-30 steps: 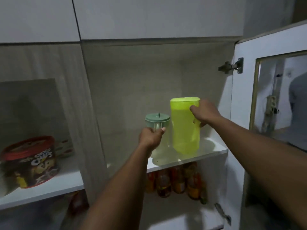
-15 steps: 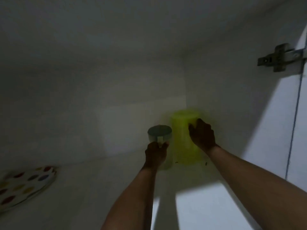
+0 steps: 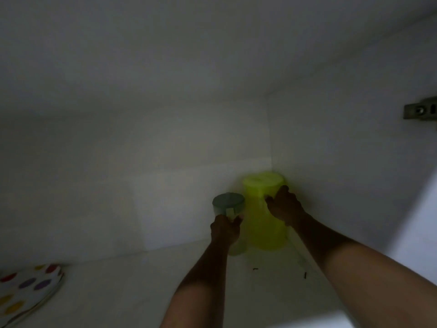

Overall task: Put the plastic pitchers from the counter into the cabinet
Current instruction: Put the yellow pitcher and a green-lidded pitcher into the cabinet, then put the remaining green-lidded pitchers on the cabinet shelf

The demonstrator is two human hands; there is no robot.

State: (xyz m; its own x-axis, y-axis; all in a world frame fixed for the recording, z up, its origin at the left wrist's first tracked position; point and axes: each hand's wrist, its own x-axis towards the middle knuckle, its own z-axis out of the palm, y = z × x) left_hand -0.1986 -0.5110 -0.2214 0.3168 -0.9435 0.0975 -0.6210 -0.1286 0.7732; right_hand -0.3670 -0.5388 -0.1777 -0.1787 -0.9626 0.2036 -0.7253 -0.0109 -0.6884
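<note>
A tall yellow-green plastic pitcher [image 3: 262, 223] stands upright in the back right corner of the dim cabinet shelf [image 3: 146, 287]. My right hand [image 3: 285, 207] grips it on its right side, near the top. Just left of it stands a smaller clear pitcher with a grey-green lid [image 3: 228, 203]. My left hand [image 3: 225, 229] is closed around the front of this small pitcher, hiding most of its body. The two pitchers stand close side by side; whether they touch I cannot tell.
A folded cloth with coloured polka dots [image 3: 26, 290] lies on the shelf at the far left. The cabinet's right wall [image 3: 343, 162] runs close beside the yellow-green pitcher, with a metal door hinge [image 3: 419, 111] at the right edge. Small dark specks lie on the shelf.
The view has moved from outside the cabinet to deep inside the shelf. Both pitchers now stand farther back toward the corner, with both hands still on them.
</note>
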